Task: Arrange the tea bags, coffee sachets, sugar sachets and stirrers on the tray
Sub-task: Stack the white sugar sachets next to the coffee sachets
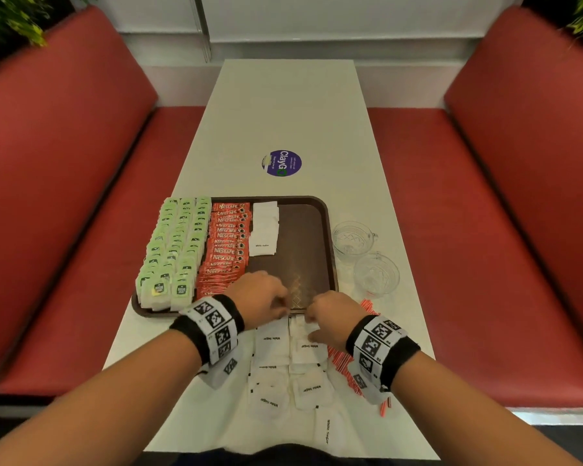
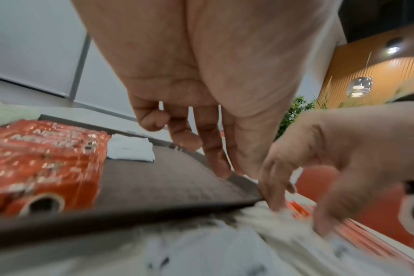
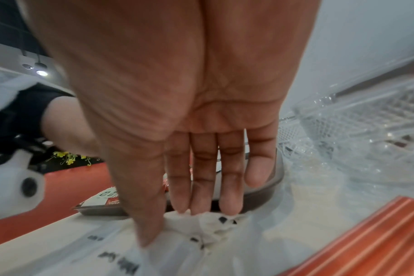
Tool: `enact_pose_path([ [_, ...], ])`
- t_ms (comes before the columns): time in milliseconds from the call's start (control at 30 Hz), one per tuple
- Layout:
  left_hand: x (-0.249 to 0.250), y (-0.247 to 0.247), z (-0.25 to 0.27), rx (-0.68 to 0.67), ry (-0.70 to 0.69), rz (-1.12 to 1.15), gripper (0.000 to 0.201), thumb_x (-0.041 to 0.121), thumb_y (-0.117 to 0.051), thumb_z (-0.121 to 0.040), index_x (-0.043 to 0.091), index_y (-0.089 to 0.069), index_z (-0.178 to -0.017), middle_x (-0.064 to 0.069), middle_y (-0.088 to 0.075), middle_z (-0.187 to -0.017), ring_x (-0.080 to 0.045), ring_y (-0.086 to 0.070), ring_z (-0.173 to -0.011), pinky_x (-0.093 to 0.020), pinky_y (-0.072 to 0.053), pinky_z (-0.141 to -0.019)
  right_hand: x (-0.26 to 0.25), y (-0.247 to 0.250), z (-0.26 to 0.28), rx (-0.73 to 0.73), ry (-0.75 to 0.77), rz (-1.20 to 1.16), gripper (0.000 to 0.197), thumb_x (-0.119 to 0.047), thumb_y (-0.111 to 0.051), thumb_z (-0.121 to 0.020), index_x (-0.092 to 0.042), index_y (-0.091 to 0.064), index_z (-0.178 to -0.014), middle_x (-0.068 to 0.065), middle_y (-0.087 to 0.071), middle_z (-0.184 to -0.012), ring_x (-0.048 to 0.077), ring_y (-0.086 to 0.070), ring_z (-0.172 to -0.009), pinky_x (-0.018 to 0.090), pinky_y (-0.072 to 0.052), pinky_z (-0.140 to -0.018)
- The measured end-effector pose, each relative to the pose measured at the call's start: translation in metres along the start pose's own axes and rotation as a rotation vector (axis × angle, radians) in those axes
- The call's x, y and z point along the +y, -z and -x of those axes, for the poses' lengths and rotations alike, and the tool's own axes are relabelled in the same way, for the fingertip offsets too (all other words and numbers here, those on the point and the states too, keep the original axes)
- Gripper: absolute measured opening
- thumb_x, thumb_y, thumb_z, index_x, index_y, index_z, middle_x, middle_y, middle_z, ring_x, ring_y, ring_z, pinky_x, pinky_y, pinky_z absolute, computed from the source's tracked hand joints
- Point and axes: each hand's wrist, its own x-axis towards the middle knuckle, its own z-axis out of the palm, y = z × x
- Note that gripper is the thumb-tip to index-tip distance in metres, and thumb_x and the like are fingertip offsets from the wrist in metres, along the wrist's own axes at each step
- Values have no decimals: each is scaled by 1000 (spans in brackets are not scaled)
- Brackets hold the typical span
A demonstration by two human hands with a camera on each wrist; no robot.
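Head view hides fingertips; left grip (image 1: 260, 298) hangs loose, right grip (image 1: 331, 318) pinches blurred sugar sachets (image 1: 272, 344) beneath it, lengthwise toward tray (image 1: 300, 237).

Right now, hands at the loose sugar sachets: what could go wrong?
The right hand pinches a bunched clump of white paper sugar sachets; some may slip crossing the rim of the brown tray. Its wrist is over the thin orange stirrers, near two clear glass cups: a sweep could scatter them.

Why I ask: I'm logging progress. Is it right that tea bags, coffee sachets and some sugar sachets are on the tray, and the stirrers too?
Wrong only on the stirrers: they lie off the tray, on the table by the right hand, per the head view.
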Motion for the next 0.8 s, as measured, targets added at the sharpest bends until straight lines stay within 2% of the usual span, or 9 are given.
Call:
enact_pose_path([
  [100,8,-18,8,-57,-42,-29,26,50,-65,-88,32,-70,-106,12,-64,-102,-11,-54,-95,-33,-47,-86,-5,1,3,16,-37,13,20,-23,-60,-92,-14,-76,-102,5,-70,-100,24,-65,-94,33,-54,-82],
  [200,16,-29,11,-54,-51,-16,37,55,-65,-84,32,-67,-112,9,-63,-107,-14,-56,-99,-35,-48,-87,-9,-1,5,28,-64,33,21,-15,-55,-91,-9,-75,-89,5,-63,-80,25,-62,-77,32,-53,-71],
  [267,21,-36,11,-31,-44,-24,40,56,-63,-83,30,-66,-113,7,-61,-109,-16,-57,-101,-37,-49,-87,-11,0,8,55,-55,26,22,-15,-52,-92,-7,-73,-87,5,-59,-78,24,-59,-74,32,-50,-69],
  [367,29,-41,10,21,-30,-49,35,53,-60,-87,27,-66,-110,4,-60,-107,-19,-59,-100,-40,-51,-85,-15,5,18,92,-10,-20,21,-18,-50,-95,-8,-68,-90,10,-65,-87,24,-56,-76,34,-51,-74],
  [467,35,-38,9,58,-40,-77,27,43,-57,-94,25,-70,-109,2,-63,-109,-22,-59,-102,-39,-49,-86,-16,7,28,153,22,-115,20,-24,-53,-97,-9,-66,-97,9,-67,-96,25,-62,-86,35,-52,-80],
  [600,32,-28,10,92,-33,-86,26,38,-50,-100,23,-69,-110,0,-67,-105,-24,-59,-99,-39,-46,-83,-5,1,29,274,-3,-300,7,-22,-56,-96,-17,-52,-99,1,-58,-86,22,-57,-82,31,-45,-70],
  [700,23,-17,12,162,56,10,26,41,-50,-99,22,-68,-97,2,-65,-91,-21,-61,-88,-35,-46,-75,3,0,27,342,-2,-406,32,-25,-62,-92,-17,-48,-119,2,-63,-97,21,-62,-86,38,-54,-78],
  [800,19,-1,15,303,123,171,23,42,-55,-96,25,-71,-95,7,-66,-80,-13,-60,-76,-32,-48,-70,5,3,22,430,49,-489,44,-34,-67,-88,-22,-46,-124,-3,-62,-106,13,-61,-91,35,-54,-82],
])
